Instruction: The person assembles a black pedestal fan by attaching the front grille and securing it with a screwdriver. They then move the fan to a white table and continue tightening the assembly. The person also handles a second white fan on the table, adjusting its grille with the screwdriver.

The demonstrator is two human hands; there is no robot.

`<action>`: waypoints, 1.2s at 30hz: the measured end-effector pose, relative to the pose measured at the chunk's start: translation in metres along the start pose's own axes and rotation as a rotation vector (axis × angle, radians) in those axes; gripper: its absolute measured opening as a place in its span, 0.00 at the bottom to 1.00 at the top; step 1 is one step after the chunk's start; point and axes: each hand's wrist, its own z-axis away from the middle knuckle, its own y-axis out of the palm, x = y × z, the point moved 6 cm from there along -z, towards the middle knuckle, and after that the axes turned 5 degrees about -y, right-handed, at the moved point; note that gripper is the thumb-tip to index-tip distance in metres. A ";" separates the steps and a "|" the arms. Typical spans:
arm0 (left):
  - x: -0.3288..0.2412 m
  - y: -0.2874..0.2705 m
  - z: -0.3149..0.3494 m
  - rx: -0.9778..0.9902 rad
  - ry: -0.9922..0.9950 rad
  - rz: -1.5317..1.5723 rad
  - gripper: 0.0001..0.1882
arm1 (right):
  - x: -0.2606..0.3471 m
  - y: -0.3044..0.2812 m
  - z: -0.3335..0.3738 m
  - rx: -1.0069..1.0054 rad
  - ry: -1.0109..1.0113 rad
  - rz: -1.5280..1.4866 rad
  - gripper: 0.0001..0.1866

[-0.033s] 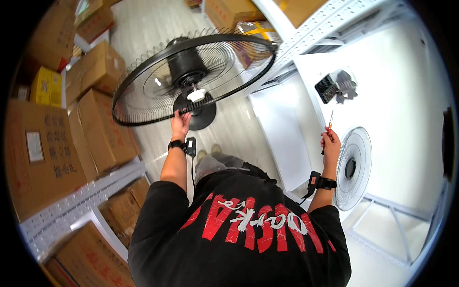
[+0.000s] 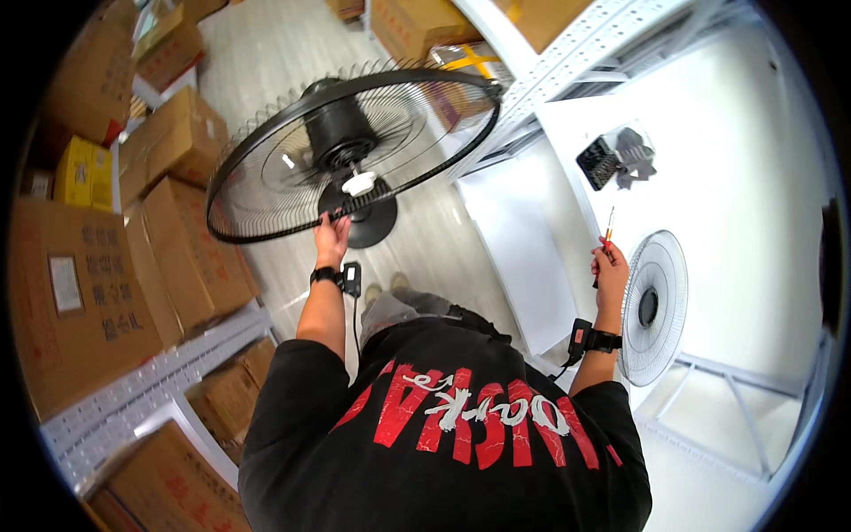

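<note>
A black standing fan (image 2: 340, 133) is in front of me, its round wire rear grille (image 2: 266, 236) tilted and its motor shaft bare of blades. A white plastic piece (image 2: 359, 183) sits at the shaft's end. My left hand (image 2: 331, 239) is closed on the near edge of the black rim. In my right hand (image 2: 610, 266) is a screwdriver (image 2: 609, 236), its thin shaft pointing up and away; the fist covers most of the handle. Beside that hand, a separate round fan grille (image 2: 648, 308) with a dark centre lies on the white table (image 2: 736, 293).
Farther along the table lie a black box of small parts (image 2: 597, 165) and a grey crumpled item (image 2: 633, 158). Cardboard boxes (image 2: 80, 293) crowd the shelves at left. White shelving (image 2: 567, 62) runs along the right. The fan's round base (image 2: 377, 226) stands on the floor.
The whole view has shifted slightly. Both hands keep their holds, on the fan's rim and on the screwdriver.
</note>
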 end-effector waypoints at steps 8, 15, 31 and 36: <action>0.001 0.002 -0.010 0.006 -0.077 -0.058 0.12 | -0.013 -0.049 0.049 -0.141 0.041 -0.027 0.25; 0.004 0.004 -0.004 -0.061 -0.024 -0.125 0.14 | -0.027 -0.092 0.060 -0.301 0.089 0.048 0.26; -0.012 -0.006 -0.004 -0.086 0.282 -0.327 0.22 | -0.061 -0.111 -0.087 -0.376 -0.499 0.585 0.14; -0.006 -0.001 0.003 -0.157 0.314 -0.323 0.20 | -0.093 -0.093 -0.149 -0.385 -0.428 0.761 0.16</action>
